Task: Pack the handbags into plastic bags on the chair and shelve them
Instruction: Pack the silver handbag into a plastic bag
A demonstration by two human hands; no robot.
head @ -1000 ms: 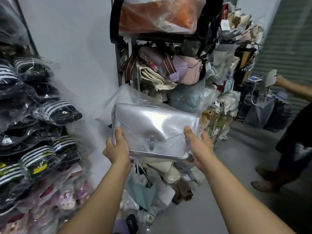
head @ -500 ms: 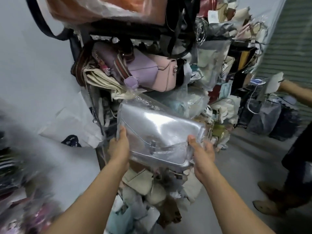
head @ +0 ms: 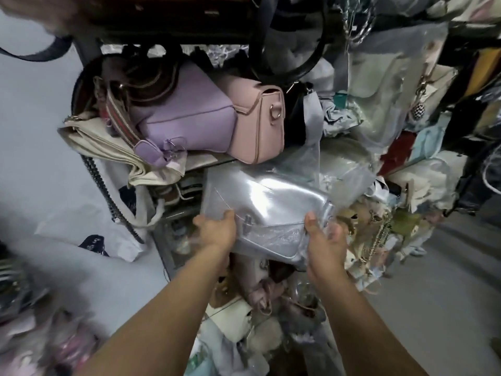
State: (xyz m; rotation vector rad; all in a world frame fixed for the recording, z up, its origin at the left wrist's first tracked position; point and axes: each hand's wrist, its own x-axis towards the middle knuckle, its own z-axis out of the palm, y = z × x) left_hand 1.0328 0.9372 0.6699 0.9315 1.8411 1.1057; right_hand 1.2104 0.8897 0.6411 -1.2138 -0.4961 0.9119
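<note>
At the far left, a pale grey wall [head: 40, 131] backs a heap of blurred plastic-wrapped goods [head: 32, 335] in the lower left corner, too smeared to identify. Next to it, the left post of the dark metal shelving rack [head: 89, 50] rises, with a cream canvas bag [head: 108, 147] sagging over the left edge of a shelf and a dark chain strap [head: 108, 196] dangling below it. On that same shelf a lilac fabric handbag [head: 187, 120] lies on its side, touching a dusty-pink boxy leather handbag [head: 257, 123] to its right. Directly under these, at the front edge of the shelf below, sits the shiny silver envelope-flap handbag [head: 260, 202], sealed in a clear plastic bag [head: 311, 169] whose loose mouth trails up and to the right. Its long axis runs from upper left to lower right, the flap face turned toward the camera and its point and clasp aimed down toward the person. The left hand [head: 217, 229] clamps the bag's near left edge, thumb on top. The right hand [head: 325, 237] grips the near right corner, thumb pressed on the flap and fingers curled beneath. Further right, the rack is crammed with pale bagged purses [head: 385, 104] and gold chain straps [head: 379, 234], with bare grey floor [head: 447, 294] beyond.
</note>
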